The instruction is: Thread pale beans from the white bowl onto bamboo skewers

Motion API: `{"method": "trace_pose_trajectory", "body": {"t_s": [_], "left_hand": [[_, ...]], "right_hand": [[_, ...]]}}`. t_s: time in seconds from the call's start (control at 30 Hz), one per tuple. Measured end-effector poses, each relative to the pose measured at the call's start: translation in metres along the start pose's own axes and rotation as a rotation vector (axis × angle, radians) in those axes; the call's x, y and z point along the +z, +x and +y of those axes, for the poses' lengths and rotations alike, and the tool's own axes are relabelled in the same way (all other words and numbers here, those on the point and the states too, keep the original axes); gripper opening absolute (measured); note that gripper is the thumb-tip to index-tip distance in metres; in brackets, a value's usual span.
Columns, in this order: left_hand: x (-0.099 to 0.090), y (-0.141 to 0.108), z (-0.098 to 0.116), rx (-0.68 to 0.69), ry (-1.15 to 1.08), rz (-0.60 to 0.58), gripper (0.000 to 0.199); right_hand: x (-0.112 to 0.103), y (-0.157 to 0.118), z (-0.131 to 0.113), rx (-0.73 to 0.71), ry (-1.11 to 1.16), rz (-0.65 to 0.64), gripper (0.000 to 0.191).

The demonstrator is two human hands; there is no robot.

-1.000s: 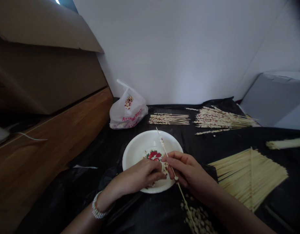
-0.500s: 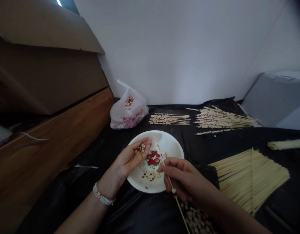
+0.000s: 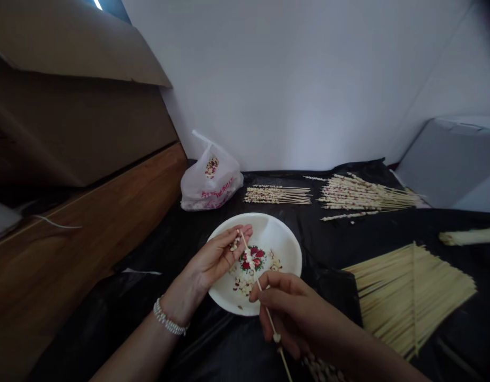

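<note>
My left hand, palm up, cups several small white-and-dark-red kernels over the left side of a white bowl. My right hand pinches a thin wooden skewer above the bowl's near right side. Pale pieces are threaded along the skewer's upper part, and one more sits lower down below my fingers. The skewer's tip reaches the left fingers, by the held kernels. More loose kernels lie in the bowl, around a printed red flower.
A plastic bag of kernels stands behind the bowl. Loaded skewers lie beside it, with a larger pile farther right. Bare skewers are spread at right on the black sheet. A cardboard box stands left.
My right hand has moved slightly down and left with the skewer. The skewer's tip has come down to the fingers of my left hand, which have curled in a little.
</note>
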State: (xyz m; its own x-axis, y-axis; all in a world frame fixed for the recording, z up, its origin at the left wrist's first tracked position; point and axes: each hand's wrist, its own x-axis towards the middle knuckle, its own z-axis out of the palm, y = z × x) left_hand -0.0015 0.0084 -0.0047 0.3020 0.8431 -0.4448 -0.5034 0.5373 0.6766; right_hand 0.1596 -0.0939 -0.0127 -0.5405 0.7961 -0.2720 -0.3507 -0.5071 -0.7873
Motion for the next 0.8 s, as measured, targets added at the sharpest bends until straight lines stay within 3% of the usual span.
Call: {"method": "trace_pose_trajectory", "body": {"t_s": [0.17, 0.8], "left_hand": [[-0.0007, -0.0004, -0.0005, 0.035, 0.009, 0.026, 0.017], [0.0000, -0.0017, -0.0009, 0.047, 0.011, 0.032, 0.021]], "right_hand": [[-0.0008, -0.0001, 0.0016, 0.005, 0.000, 0.002, 0.008], [0.0029, -0.0031, 0.0010, 0.003, -0.016, 0.020, 0.009]]}}
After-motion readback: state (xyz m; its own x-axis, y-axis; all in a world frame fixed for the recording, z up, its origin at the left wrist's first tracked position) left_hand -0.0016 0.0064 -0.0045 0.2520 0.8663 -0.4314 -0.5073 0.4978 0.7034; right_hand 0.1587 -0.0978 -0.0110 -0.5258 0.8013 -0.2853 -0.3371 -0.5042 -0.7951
